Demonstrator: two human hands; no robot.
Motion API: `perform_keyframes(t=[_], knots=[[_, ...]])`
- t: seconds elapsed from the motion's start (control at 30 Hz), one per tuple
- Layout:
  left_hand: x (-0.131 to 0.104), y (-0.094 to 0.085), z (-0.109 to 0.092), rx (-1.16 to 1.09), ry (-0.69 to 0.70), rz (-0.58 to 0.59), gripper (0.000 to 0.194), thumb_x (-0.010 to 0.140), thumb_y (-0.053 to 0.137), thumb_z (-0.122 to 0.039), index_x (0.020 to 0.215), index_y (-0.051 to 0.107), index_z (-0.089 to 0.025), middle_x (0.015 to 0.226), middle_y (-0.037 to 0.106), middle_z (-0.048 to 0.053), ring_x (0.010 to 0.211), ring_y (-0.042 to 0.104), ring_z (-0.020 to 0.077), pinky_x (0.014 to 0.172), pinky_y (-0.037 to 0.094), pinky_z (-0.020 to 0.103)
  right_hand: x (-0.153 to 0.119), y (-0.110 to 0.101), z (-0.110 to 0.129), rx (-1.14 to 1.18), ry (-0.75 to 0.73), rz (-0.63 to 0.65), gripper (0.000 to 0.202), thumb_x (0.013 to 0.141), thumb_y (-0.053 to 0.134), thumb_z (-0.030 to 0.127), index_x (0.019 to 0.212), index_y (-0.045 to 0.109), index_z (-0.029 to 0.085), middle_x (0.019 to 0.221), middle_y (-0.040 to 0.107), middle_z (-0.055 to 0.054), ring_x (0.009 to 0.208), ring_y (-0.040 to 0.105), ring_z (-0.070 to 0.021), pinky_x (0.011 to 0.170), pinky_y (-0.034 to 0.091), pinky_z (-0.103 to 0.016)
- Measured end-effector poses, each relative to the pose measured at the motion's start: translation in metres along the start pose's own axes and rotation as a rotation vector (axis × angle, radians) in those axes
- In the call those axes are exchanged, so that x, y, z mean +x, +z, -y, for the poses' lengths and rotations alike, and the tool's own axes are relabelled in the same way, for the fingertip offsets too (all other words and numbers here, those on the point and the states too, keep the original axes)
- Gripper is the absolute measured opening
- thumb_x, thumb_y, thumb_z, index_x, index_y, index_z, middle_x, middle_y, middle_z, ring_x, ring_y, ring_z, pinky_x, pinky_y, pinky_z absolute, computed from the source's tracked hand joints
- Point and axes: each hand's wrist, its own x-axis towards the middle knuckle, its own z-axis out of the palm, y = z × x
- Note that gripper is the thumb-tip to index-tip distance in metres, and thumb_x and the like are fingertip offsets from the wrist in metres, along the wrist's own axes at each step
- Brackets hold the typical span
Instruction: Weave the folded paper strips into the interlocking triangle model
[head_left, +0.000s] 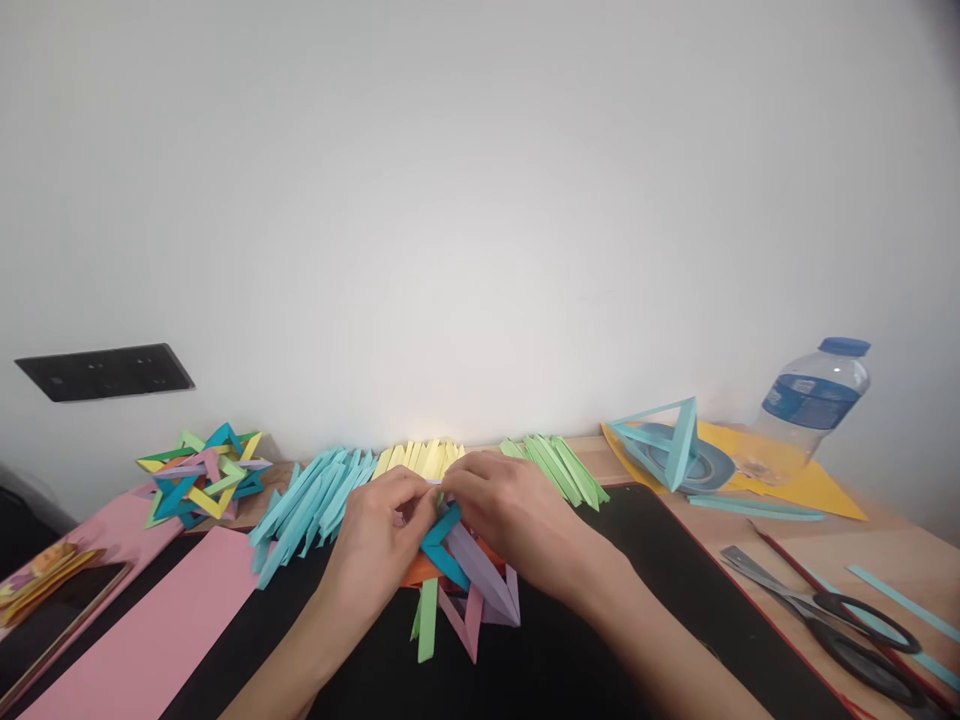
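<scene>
Both hands meet over a multicoloured folded-paper model (pixel 480 570) with purple, blue, orange, green and pink strips, just above the black mat (pixel 367 670). My left hand (pixel 386 520) pinches at its top edge, thumb and forefinger pressed together. From the other side my right hand (pixel 517 510) grips the same spot, its fingertips close against the left ones. A sliver of pale purple paper shows between the fingertips. Much of the model's upper part is hidden behind the hands. Behind them lie yellow folded paper strips (pixel 424 458).
Light-blue strips (pixel 315 500) and a pink sheet (pixel 150 630) lie left, near a finished-looking paper star (pixel 206 475) and a phone (pixel 64 620). Green strips (pixel 559 468) sit behind the mat. Rightward are a blue paper frame (pixel 681 445), a water bottle (pixel 814 400) and scissors (pixel 825 615).
</scene>
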Motion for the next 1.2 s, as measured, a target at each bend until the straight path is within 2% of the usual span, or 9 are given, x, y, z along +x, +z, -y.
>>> perform_keyframes(t=[0.1, 0.27, 0.43, 0.57, 0.7, 0.87, 1.0, 1.2], knots=[[0.0, 0.001, 0.0, -0.001, 0.0, -0.006, 0.027, 0.086, 0.047, -0.026, 0.063, 0.06, -0.019, 0.069, 0.063, 0.002, 0.063, 0.056, 0.0153, 0.056, 0.042, 0.025, 0.001, 0.004, -0.001, 0.125, 0.1, -0.047, 0.019, 0.082, 0.05, 0.002, 0.084, 0.064, 0.014, 0.073, 0.062, -0.003, 0.067, 0.055, -0.014, 0.057, 0.037, -0.023], [-0.001, 0.002, -0.002, -0.036, -0.026, -0.01, 0.027, 0.085, 0.047, -0.026, 0.063, 0.061, -0.019, 0.07, 0.062, 0.002, 0.063, 0.055, 0.015, 0.054, 0.04, 0.025, 0.003, 0.006, 0.003, 0.303, 0.254, -0.12, 0.015, 0.079, 0.058, 0.005, 0.082, 0.068, 0.016, 0.074, 0.066, -0.002, 0.061, 0.058, -0.0125, 0.056, 0.041, -0.022], [-0.001, 0.002, -0.005, -0.059, -0.037, -0.003, 0.026, 0.085, 0.048, -0.026, 0.063, 0.06, -0.019, 0.068, 0.06, 0.001, 0.061, 0.052, 0.0139, 0.052, 0.037, 0.024, 0.005, 0.006, 0.008, 0.412, 0.372, -0.155, 0.022, 0.074, 0.057, 0.0, 0.083, 0.069, 0.016, 0.079, 0.069, -0.004, 0.069, 0.063, -0.0154, 0.058, 0.046, -0.022], [-0.002, 0.002, -0.005, -0.058, -0.042, 0.004, 0.028, 0.085, 0.048, -0.028, 0.061, 0.059, -0.018, 0.064, 0.057, 0.0, 0.058, 0.048, 0.0133, 0.052, 0.036, 0.024, 0.004, 0.003, 0.008, 0.507, 0.423, -0.16, 0.022, 0.075, 0.058, 0.002, 0.082, 0.072, 0.017, 0.079, 0.071, -0.004, 0.071, 0.066, -0.0164, 0.062, 0.05, -0.024], [-0.001, 0.001, -0.005, -0.104, -0.094, 0.057, 0.026, 0.085, 0.047, -0.03, 0.068, 0.064, -0.019, 0.069, 0.061, 0.001, 0.064, 0.053, 0.0151, 0.055, 0.039, 0.025, 0.002, -0.003, 0.006, 0.584, 0.444, -0.129, 0.023, 0.078, 0.057, 0.005, 0.086, 0.075, 0.018, 0.085, 0.073, -0.006, 0.076, 0.068, -0.0177, 0.068, 0.053, -0.025], [0.001, -0.003, -0.003, -0.223, -0.216, 0.123, 0.017, 0.079, 0.055, -0.03, 0.078, 0.068, -0.019, 0.08, 0.067, 0.003, 0.073, 0.059, 0.018, 0.064, 0.044, 0.028, 0.002, -0.006, 0.004, 0.539, 0.499, -0.076, 0.026, 0.079, 0.057, 0.01, 0.091, 0.076, 0.022, 0.088, 0.074, -0.005, 0.078, 0.068, -0.0207, 0.067, 0.053, -0.028], [0.004, -0.004, -0.002, -0.342, -0.301, 0.159, 0.014, 0.075, 0.059, -0.029, 0.079, 0.067, -0.017, 0.068, 0.064, 0.001, 0.062, 0.056, 0.016, 0.059, 0.044, 0.027, 0.001, -0.006, 0.004, 0.563, 0.543, -0.061, 0.025, 0.076, 0.06, 0.015, 0.096, 0.075, 0.021, 0.087, 0.074, -0.005, 0.076, 0.067, -0.0206, 0.067, 0.053, -0.029], [0.007, -0.011, -0.002, -0.417, -0.315, 0.237, 0.006, 0.071, 0.062, -0.019, 0.077, 0.061, -0.017, 0.063, 0.059, -0.002, 0.06, 0.054, 0.0137, 0.055, 0.044, 0.024, 0.001, -0.003, 0.001, 0.752, 0.53, 0.003, 0.02, 0.072, 0.06, 0.013, 0.083, 0.075, 0.02, 0.076, 0.071, -0.004, 0.068, 0.065, -0.0168, 0.055, 0.05, -0.024]])
